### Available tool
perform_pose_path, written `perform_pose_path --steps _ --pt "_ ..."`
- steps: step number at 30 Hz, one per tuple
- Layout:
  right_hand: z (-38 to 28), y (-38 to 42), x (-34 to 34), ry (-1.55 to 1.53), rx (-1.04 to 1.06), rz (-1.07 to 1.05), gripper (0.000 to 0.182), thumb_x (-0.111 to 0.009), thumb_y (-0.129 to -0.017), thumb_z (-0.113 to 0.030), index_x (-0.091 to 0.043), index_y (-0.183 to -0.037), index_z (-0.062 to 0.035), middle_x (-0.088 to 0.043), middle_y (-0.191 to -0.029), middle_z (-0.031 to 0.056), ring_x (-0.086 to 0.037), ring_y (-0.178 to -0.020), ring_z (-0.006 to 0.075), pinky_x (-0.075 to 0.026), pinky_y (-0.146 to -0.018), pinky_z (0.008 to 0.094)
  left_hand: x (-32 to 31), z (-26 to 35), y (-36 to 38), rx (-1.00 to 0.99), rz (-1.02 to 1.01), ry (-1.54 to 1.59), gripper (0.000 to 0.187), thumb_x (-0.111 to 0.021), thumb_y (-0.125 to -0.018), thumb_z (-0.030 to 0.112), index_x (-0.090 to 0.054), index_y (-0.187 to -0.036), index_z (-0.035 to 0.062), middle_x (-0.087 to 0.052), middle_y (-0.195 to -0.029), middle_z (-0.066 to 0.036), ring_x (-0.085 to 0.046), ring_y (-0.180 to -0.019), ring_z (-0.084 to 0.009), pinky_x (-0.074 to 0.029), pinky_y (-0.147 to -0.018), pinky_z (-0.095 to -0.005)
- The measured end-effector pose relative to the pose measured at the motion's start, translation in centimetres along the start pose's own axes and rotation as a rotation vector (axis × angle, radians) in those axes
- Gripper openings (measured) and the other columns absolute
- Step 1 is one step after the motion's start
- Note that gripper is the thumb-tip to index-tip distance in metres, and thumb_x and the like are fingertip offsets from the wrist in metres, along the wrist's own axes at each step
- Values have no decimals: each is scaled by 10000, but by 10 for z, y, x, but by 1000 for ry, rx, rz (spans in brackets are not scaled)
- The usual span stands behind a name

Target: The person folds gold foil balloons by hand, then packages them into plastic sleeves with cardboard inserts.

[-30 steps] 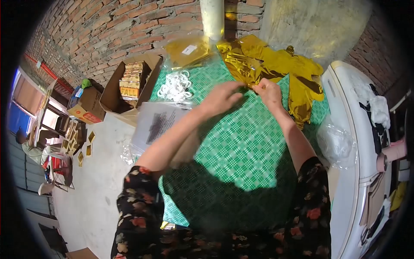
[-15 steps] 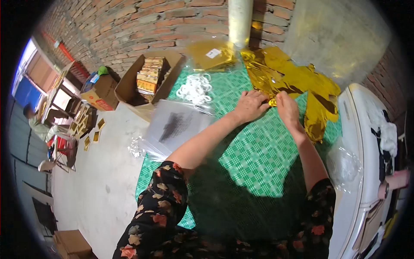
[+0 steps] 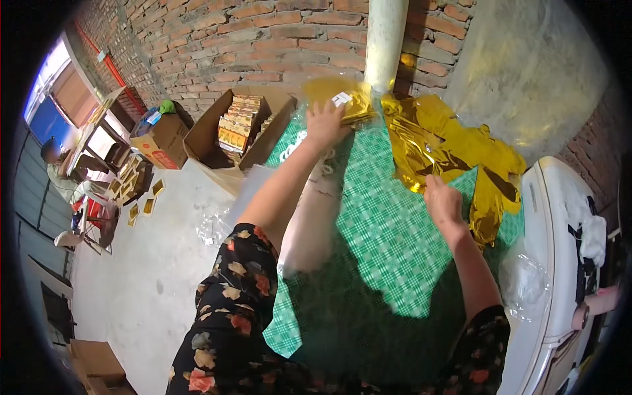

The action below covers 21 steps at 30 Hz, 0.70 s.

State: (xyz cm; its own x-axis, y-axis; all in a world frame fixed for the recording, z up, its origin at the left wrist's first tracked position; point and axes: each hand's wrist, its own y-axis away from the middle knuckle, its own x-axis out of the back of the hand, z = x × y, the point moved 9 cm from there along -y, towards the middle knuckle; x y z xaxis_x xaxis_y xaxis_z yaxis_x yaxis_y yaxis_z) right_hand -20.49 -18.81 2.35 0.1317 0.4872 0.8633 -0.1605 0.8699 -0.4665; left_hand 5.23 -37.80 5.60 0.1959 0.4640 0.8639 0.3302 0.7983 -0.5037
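Note:
My left hand (image 3: 324, 125) reaches to the back of the table with its fingers spread, right at the near edge of a stack of flat gold sheets (image 3: 359, 99) in clear wrapping with a white label. Under that forearm lie white rings (image 3: 327, 164), largely hidden, and clear plastic bags (image 3: 253, 191). At the right, my right hand (image 3: 442, 203) is closed in a pinch on the near edge of a crumpled shiny gold foil piece (image 3: 454, 135). The foil spreads over the back right of the table.
A green checked cloth (image 3: 388, 237) covers the table. Left of it stands an open carton (image 3: 210, 158) of small packed boxes. A white appliance (image 3: 550, 263) borders the right side, with a plastic bag (image 3: 523, 283) beside it. Another person (image 3: 62, 174) sits far left.
My left hand has left the foil and moved left and back to the gold sheet stack. The right hand stays at the foil's edge. The plastic bags have shifted under my left arm.

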Motion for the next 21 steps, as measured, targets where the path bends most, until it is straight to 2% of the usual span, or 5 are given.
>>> perform_pose_path --steps 2,5,11,16,21 --pt "7 1 -6 -46 3 43 108 -634 -893 -139 -551 -959 -122 -637 -839 69 -692 -638 304 -549 -518 400 -17 -6 -11 -20 -241 62 571 -702 -897 461 -576 -1384 190 -511 -1479 -111 -484 -1340 -393 -454 -1028 -480" --pt "4 1 -7 -29 22 20 121 -637 -882 -134 -547 -963 -123 -641 -851 69 -694 -647 299 -551 -523 400 -16 -12 -15 -172 -197 108 529 -675 -919 450 -580 -1378 203 -655 -1279 -119 -635 -1150 -375 -522 -934 -458" --pt "2 1 -6 -35 43 6 142 -632 -864 -122 -554 -983 -123 -651 -863 71 -692 -641 305 -552 -529 411 14 -30 -33 32 -130 132 282 -611 -976 367 -665 -1074 108 -718 -872 -184 -687 -773 -419 -559 -760 -527" --pt "4 -1 -6 -84 -14 -65 153 -576 -892 -135 -580 -1039 -93 -683 -916 117 -696 -695 364 -561 -596 467 99 -89 -69 284 432 425 268 -603 -998 322 -647 -971 59 -708 -863 -221 -680 -786 -428 -507 -666 -526" --pt "18 -12 -20 -204 -143 -384 306 -538 -936 -219 -628 -1188 -71 -710 -1091 188 -677 -1001 421 -533 -891 515 188 -103 -36 191 530 1272 249 -545 -1057 231 -651 -994 14 -633 -767 2 -556 -634 -96 -435 -546 -291"
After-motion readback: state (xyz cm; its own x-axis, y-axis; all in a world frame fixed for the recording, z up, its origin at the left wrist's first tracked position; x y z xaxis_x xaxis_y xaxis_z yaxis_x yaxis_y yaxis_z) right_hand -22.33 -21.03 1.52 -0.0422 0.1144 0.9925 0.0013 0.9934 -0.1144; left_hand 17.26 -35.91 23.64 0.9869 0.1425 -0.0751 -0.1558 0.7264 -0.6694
